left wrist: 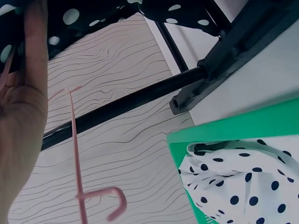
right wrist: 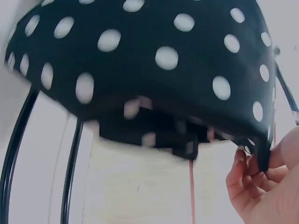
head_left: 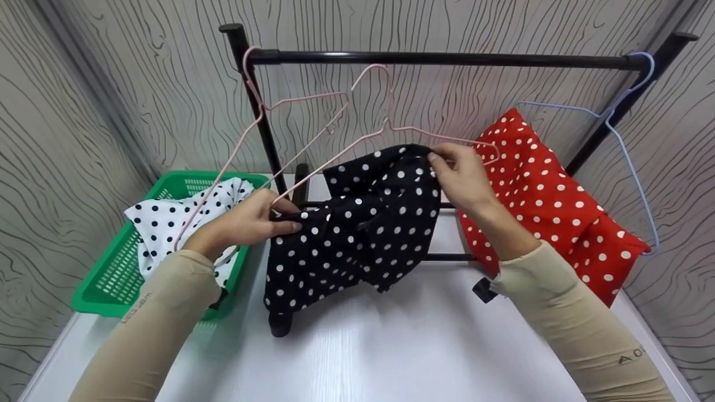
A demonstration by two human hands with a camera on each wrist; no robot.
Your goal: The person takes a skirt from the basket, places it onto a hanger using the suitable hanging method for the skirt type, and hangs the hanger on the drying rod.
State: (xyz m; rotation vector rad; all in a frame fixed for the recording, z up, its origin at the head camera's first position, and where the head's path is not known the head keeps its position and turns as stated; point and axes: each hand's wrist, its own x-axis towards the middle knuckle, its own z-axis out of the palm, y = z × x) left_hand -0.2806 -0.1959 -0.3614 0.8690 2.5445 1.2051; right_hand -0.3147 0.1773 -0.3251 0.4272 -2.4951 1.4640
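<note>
A black garment with white dots [head_left: 346, 234] hangs bunched between both hands, below a pink hanger [head_left: 388, 125]. With thumb and fingers, my left hand [head_left: 251, 218] holds the garment's upper left part, where the hanger's left end meets the hand. My right hand [head_left: 461, 173] pinches the upper right edge, beside the hanger's right end. The right wrist view shows a fold or opening along the black fabric [right wrist: 140, 70], with the right hand [right wrist: 266, 182] gripping its corner. Which kind of garment it is, I cannot tell.
A black rack rail [head_left: 447, 58] spans the back. Another pink hanger [head_left: 262, 106] hangs at its left, a blue hanger [head_left: 609, 114] at its right with red dotted cloth [head_left: 536, 184] near it. Left stands a green basket [head_left: 106, 290] containing white dotted cloth [head_left: 159, 223].
</note>
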